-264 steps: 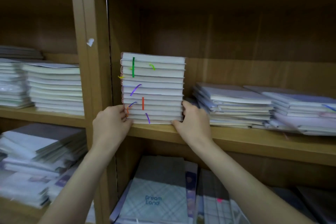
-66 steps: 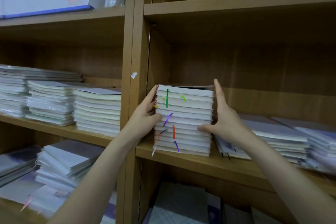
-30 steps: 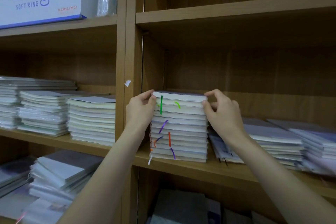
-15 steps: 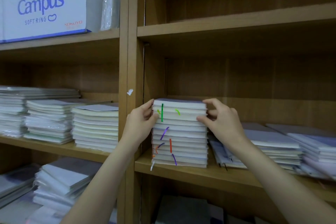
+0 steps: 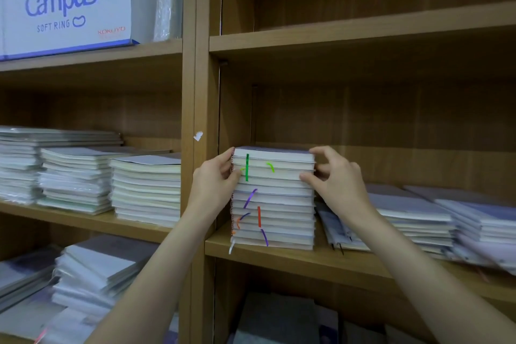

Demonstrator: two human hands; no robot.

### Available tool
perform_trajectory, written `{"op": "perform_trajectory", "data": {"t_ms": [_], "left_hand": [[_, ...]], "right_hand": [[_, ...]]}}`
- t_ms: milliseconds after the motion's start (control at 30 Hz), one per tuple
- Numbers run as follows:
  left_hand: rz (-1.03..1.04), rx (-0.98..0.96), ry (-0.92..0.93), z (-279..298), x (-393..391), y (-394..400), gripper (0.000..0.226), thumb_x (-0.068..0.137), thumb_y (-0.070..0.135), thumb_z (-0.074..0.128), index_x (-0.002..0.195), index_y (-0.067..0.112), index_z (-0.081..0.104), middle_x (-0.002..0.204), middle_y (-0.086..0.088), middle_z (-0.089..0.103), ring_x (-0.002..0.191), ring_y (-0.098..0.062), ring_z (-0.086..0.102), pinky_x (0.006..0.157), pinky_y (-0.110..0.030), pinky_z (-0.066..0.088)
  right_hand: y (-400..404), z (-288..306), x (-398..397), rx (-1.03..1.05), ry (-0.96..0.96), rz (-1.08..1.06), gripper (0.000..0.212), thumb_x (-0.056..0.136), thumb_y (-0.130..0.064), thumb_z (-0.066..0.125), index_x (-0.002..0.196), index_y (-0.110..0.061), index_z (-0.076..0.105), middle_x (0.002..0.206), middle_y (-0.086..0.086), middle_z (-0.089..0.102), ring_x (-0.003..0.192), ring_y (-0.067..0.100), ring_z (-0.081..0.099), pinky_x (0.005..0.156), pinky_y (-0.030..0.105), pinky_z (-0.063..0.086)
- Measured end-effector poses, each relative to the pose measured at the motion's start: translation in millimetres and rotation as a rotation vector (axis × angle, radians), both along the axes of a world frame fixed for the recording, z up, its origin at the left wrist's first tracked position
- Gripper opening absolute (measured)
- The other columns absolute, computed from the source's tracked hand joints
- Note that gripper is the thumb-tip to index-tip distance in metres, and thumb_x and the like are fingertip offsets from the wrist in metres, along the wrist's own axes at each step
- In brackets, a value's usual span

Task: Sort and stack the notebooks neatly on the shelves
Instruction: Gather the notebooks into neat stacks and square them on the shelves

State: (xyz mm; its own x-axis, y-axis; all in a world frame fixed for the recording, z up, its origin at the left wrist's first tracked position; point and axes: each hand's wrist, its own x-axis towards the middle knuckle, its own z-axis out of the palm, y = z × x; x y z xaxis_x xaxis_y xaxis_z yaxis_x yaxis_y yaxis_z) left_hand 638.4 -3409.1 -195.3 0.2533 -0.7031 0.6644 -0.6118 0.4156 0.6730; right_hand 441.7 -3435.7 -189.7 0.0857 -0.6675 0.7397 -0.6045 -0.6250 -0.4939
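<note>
My left hand (image 5: 216, 179) and right hand (image 5: 333, 176) pinched the top few books of a tall notebook stack (image 5: 273, 200) standing between them on the shelf (image 5: 307, 258). Lower piles (image 5: 413, 218) lay just beyond my right hand. Judging by the height, an uneven tug could have slid the upper books off.
</note>
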Motion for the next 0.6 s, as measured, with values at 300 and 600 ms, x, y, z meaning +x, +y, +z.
{"op": "perform_trajectory", "data": {"t_ms": [300, 600], "left_hand": [[-0.052, 0.151, 0.009, -97.4, 13.4, 22.1, 0.071, 0.088, 0.011, 0.06, 0.146, 0.024, 0.021, 0.138, -0.006, 0.05, 0.119, -0.012, 0.053, 0.098, -0.026, 0.041], [-0.109, 0.106, 0.064, -70.8, 4.0, 0.2, 0.044, 0.095, 0.013, 0.049, 0.138, 0.021, 0.043, 0.116, 0.011, 0.059, 0.11, -0.005, 0.055, 0.086, -0.016, 0.046]], "right_hand": [[7.4, -82.0, -8.5, 0.32, 0.163, 0.123, 0.088, 0.084, -0.019, 0.069, 0.149, -0.027, 0.01, 0.144, -0.008, 0.037, 0.131, 0.017, 0.04, 0.104, 0.028, 0.035], [-4.9, -81.6, 7.8, 0.164, 0.025, -0.041, 0.036, 0.091, -0.036, 0.056, 0.118, -0.012, 0.058, 0.108, 0.002, 0.064, 0.109, 0.023, 0.057, 0.084, 0.03, 0.043]]}}
